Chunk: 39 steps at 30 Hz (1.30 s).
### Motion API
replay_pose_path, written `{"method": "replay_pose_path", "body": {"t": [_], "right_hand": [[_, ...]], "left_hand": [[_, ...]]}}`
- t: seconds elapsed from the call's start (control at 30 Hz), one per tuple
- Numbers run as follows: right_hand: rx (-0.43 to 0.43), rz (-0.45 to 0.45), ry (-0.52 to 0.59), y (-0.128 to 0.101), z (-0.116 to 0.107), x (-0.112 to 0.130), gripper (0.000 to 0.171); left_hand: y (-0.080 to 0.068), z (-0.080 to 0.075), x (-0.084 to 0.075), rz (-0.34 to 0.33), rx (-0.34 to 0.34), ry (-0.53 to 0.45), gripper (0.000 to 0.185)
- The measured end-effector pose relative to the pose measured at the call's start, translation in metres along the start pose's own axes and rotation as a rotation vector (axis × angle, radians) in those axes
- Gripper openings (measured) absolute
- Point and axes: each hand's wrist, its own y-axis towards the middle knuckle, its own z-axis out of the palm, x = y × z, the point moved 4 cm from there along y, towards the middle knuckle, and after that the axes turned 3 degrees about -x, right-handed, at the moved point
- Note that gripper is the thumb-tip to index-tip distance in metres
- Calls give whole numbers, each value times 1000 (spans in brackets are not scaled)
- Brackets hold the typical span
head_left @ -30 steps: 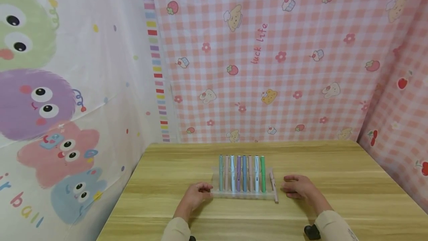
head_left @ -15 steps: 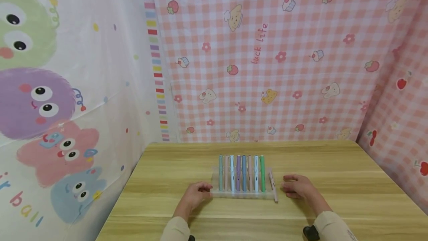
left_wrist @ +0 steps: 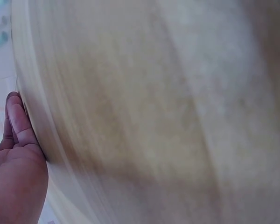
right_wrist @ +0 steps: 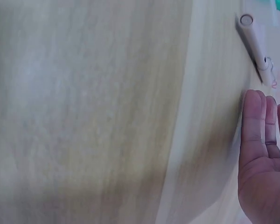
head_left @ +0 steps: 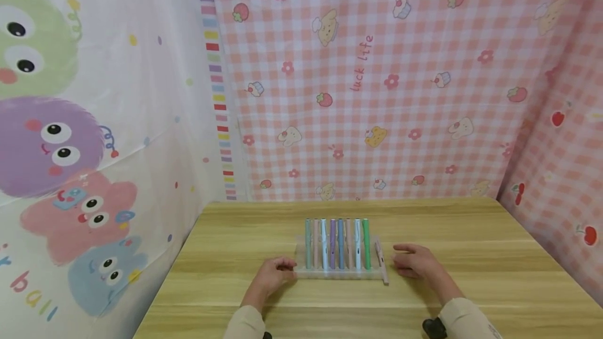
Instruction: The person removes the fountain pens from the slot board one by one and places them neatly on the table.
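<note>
Where hands [head_left: 270, 275] rest: smooth cylindrical pens [head_left: 336, 243]

A staged tabletop booth: wooden table [head_left: 471, 255] hemmed in by pink checked cloth [head_left: 424, 93] and cartoon-monster sheet [head_left: 94, 119].

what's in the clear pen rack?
The clear rack holds eight capped pens side by side: teal, pink, light blue, purple, blue, pink, light blue, green. Another pale pink pen lies askew at its right end. Slot details are unclear.
</note>
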Motion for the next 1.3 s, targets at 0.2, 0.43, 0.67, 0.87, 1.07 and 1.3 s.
{"method": "replay_pose_path", "body": {"t": [0.2, 0.43, 0.67, 0.87, 1.07, 1.3], "right_hand": [[9, -55, 28, -3, 6, 7, 50], [16, -88, 82, -5, 18, 12, 46], [10, -99, 85, -3, 29, 15, 46], [-6, -110, 72, -2, 37, 16, 44], [-14, -105, 55, -2, 45, 19, 44], [-26, -91, 58, 2, 51, 19, 43]], "left_hand": [[1, 0, 1, 1, -1, -15, 20], [1, 0, 2, -15, 1, -34, 21], [1, 0, 3, -26, 5, -43, 21], [1, 0, 1, -34, 4, -38, 21], [-1, -1, -1, -37, 4, -25, 21], [0, -2, 1, -25, -3, -30, 22]]}}
